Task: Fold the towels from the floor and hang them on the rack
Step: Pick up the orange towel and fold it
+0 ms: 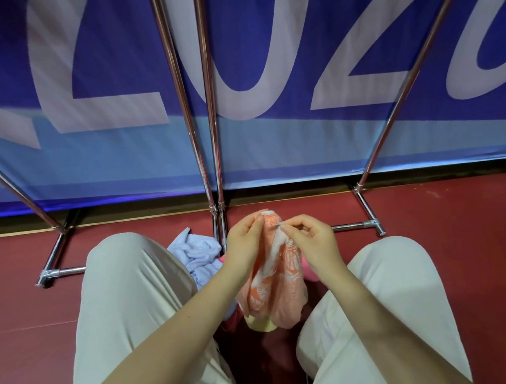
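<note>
Both hands pinch the top edge of the orange patterned towel: left hand and right hand fingers close together, cloth hanging below them between the knees. Sliding fingers apart along the edge would likely find corners; the rack stands beyond.

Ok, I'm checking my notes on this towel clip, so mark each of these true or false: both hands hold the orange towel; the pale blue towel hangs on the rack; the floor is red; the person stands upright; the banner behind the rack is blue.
1. Both hands hold the orange towel. True: the left hand and the right hand pinch its top edge.
2. The pale blue towel hangs on the rack. False: it lies crumpled on the floor beside the left knee.
3. The floor is red. True.
4. The person stands upright. False: the knees are bent and spread, low to the floor.
5. The banner behind the rack is blue. True.
</note>
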{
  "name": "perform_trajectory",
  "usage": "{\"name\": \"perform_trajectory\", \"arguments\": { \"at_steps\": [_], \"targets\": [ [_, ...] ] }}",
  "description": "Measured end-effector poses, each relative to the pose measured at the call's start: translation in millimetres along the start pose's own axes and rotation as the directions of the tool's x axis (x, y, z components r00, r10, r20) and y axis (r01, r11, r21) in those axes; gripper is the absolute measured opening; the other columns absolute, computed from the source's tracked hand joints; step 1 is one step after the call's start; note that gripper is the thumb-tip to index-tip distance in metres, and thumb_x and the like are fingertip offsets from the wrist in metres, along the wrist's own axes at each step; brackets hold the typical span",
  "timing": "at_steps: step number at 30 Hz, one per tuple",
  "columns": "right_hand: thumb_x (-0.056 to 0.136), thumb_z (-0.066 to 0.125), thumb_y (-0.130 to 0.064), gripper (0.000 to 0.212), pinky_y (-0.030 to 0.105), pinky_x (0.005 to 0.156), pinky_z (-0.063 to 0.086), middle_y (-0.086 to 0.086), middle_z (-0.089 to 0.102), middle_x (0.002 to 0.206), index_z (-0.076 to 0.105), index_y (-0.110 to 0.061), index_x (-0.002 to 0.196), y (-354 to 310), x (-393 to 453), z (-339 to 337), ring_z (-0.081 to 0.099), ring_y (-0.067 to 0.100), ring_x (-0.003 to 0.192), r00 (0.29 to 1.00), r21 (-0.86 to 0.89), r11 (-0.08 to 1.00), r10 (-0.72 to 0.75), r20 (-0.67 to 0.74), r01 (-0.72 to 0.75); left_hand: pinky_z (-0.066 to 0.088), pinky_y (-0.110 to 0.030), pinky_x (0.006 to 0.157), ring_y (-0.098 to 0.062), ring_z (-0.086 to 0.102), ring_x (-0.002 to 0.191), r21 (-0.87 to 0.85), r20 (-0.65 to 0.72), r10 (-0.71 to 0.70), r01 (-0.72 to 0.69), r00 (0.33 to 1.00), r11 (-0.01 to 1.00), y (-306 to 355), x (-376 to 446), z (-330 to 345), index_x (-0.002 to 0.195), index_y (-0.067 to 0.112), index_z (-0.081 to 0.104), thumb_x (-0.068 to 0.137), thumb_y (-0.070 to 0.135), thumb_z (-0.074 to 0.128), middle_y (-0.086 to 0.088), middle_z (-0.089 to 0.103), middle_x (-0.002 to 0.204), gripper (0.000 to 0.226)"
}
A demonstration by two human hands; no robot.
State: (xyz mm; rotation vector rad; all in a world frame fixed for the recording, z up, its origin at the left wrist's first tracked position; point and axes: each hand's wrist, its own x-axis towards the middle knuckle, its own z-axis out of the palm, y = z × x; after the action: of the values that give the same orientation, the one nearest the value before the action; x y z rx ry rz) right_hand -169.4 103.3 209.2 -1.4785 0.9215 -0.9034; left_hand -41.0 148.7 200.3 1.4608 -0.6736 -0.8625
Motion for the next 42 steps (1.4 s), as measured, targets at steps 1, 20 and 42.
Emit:
{"name": "perform_trajectory", "arguments": {
  "at_steps": [1,20,42],
  "targets": [
    [0.086,0.067,-0.004,0.008,0.014,0.07,0.048,-0.005,0.071,0.079,0.072,-0.01,0.083,-0.8,0.6,0.7,0.065,0.003,0.077,1.0,0.002,1.0,0.001,0.0,-0.001,0.05,-0.02,0.089,-0.005,0.066,0.093,-0.019,0.026,0.001,0.0,1.0,1.0,2.0,-1.7,1.5,0.091,0.024,0.073,0.098,0.008,0.051,0.007,0.073,0.094,0.028],
    [0.086,0.068,-0.012,0.01,0.028,0.075,0.053,0.002,0.071,0.08,0.066,-0.012,0.077,18.3,13.3,3.5,0.068,0.013,0.081,0.986,0.01,0.993,0.117,-0.116,-0.116,0.047,-0.01,0.066,0.006,0.063,0.071,0.024,0.154,-0.082,0.079,0.985,0.997,-8.4,-11.7,14.3,0.091,0.015,0.072,0.1,0.017,0.05,0.014,0.071,0.07,0.024],
    [0.09,0.064,-0.02,0.012,0.012,0.063,0.036,-0.025,0.059,0.064,0.063,-0.026,0.08,44.3,-5.8,-6.4,0.051,-0.004,0.06,0.96,-0.377,0.926,0.097,0.263,0.01,0.045,-0.014,0.068,0.005,0.057,0.063,-0.134,-0.27,0.048,-0.086,0.962,0.987,33.8,14.5,-62.7,0.08,0.014,0.063,0.1,0.007,0.043,0.015,0.066,0.065,0.029]
  ]
}}
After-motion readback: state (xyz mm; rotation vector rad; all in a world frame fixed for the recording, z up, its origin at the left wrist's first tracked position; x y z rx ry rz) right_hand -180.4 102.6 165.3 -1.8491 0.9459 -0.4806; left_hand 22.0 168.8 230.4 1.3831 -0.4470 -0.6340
